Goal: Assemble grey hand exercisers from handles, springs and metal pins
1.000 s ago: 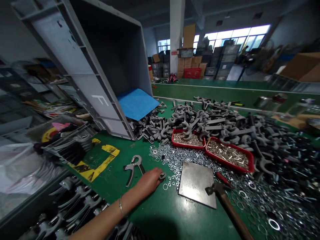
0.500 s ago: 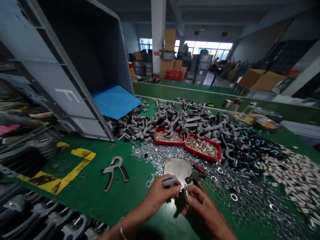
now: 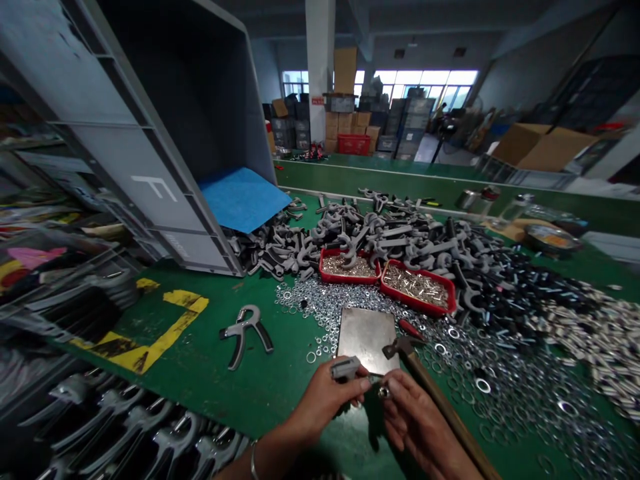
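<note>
Two hands meet low over the green table (image 3: 200,380), near each other, presumably so I can watch both parts at once: the fingers of my left hand (image 3: 320,397) close around a grey piece (image 3: 345,367), while those of my right hand (image 3: 410,410) pinch a small metal part (image 3: 384,392), its size seeming to demand fingertips. Whether my left fingertips also grip something smaller, I cannot tell. Just beyond lies a bare steel plate (image 3: 367,331), likely a striking surface, since the hammer (image 3: 443,403) rests with its head over the edge and its handle angled toward my right. A grey-and-black squeeze tool (image 3: 239,350) lies apart to the left. Farther off, loose washers (image 3: 327,313) spread before two red trays (image 3: 350,278), which seem to keep small metal pins from scattering; behind them, grey handles (image 3: 410,241) lie heaped near a tipped grey crate (image 3: 157,200).
</note>
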A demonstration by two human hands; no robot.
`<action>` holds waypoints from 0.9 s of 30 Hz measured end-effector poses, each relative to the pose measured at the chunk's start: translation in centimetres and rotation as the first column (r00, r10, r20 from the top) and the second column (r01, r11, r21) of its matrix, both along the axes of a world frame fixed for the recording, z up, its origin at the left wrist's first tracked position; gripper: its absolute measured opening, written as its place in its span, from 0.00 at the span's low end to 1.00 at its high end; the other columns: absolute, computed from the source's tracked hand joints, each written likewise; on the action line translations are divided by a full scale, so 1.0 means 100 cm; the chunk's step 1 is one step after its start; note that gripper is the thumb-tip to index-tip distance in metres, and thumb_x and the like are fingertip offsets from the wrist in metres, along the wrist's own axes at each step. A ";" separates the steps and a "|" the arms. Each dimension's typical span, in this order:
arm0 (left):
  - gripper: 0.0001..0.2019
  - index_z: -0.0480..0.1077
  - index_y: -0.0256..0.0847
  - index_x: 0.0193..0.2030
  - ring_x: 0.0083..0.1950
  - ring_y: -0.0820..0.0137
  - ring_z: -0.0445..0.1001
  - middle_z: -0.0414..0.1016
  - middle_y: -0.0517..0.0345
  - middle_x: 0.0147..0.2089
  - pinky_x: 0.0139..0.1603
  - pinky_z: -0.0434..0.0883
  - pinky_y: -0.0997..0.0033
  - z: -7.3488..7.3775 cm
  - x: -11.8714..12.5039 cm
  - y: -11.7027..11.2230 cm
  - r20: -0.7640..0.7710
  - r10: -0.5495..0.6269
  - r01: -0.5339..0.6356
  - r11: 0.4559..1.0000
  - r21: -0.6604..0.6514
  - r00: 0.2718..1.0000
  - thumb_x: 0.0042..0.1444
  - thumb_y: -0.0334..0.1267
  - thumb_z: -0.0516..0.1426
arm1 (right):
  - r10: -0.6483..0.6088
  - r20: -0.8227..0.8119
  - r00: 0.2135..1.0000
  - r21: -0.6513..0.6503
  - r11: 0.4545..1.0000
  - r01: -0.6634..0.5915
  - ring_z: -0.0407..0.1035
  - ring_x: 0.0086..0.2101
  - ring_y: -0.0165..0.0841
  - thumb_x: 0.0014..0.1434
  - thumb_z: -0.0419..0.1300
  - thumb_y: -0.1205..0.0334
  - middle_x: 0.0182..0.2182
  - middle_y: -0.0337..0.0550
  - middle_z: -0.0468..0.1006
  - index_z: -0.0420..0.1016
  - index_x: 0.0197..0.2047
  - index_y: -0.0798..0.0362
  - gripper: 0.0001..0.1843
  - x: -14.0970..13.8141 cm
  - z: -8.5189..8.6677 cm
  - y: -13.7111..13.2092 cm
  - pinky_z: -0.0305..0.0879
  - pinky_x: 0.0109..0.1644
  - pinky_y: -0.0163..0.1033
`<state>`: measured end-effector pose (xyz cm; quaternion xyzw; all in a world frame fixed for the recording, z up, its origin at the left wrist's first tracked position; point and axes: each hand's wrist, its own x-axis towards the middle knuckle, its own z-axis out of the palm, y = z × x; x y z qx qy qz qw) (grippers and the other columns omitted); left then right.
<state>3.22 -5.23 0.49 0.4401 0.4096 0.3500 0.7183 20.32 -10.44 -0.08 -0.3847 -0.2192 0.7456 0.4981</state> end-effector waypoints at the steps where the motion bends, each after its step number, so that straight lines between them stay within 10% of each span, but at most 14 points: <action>1: 0.16 0.75 0.36 0.39 0.29 0.72 0.70 0.74 0.58 0.30 0.32 0.66 0.73 0.000 0.000 -0.001 -0.005 0.001 -0.001 1.000 0.000 1.000 0.48 0.45 0.68 | 0.008 0.010 1.000 0.001 1.000 -0.008 0.44 0.16 0.21 0.60 0.65 0.50 0.18 0.27 0.57 0.69 0.34 0.51 0.14 0.000 0.001 -0.001 0.54 0.16 0.25; 9: 0.17 0.76 0.36 0.39 0.27 0.72 0.69 0.73 0.58 0.27 0.29 0.62 0.74 0.005 -0.002 -0.007 -0.049 -0.123 0.123 0.992 -0.005 0.991 0.48 0.47 0.68 | 0.048 -0.016 0.999 -0.189 0.981 -0.050 0.41 0.14 0.19 0.58 0.68 0.51 0.16 0.26 0.57 0.74 0.37 0.53 0.14 0.004 0.014 0.002 0.46 0.13 0.23; 14: 0.15 0.76 0.36 0.38 0.27 0.72 0.70 0.73 0.56 0.28 0.30 0.63 0.73 0.006 -0.004 -0.008 -0.054 -0.203 0.204 0.979 0.025 0.978 0.50 0.46 0.66 | 0.054 -0.102 0.993 -0.209 0.975 -0.074 0.59 0.21 0.20 0.53 0.72 0.57 0.24 0.34 0.69 0.79 0.38 0.53 0.12 0.006 0.012 -0.004 0.59 0.23 0.23; 18: 0.12 0.75 0.39 0.42 0.39 0.64 0.74 0.76 0.52 0.38 0.42 0.70 0.65 0.003 -0.016 -0.007 -0.278 -0.219 0.276 0.943 0.187 0.935 0.52 0.42 0.63 | 0.078 0.229 0.970 0.002 0.997 -0.080 0.63 0.21 0.25 0.55 0.69 0.50 0.24 0.34 0.72 0.76 0.39 0.51 0.15 0.017 0.004 -0.006 0.65 0.27 0.31; 22: 0.26 0.65 0.47 0.62 0.63 0.58 0.62 0.67 0.50 0.62 0.66 0.57 0.56 0.006 -0.036 0.001 -0.452 -0.164 0.336 0.881 0.333 0.877 0.55 0.32 0.57 | -0.065 0.635 0.770 0.187 0.980 -0.071 0.72 0.30 0.33 0.58 0.66 0.48 0.31 0.37 0.75 0.74 0.38 0.50 0.14 0.039 0.003 -0.005 0.69 0.36 0.39; 27: 0.20 0.63 0.44 0.54 0.38 0.68 0.70 0.70 0.59 0.38 0.39 0.67 0.70 0.001 -0.030 0.011 -0.205 -0.213 0.256 0.943 0.213 0.955 0.54 0.31 0.56 | -0.060 0.681 0.730 0.202 0.973 -0.109 0.75 0.34 0.37 0.63 0.61 0.48 0.33 0.40 0.78 0.70 0.42 0.49 0.13 0.041 0.010 -0.004 0.70 0.41 0.43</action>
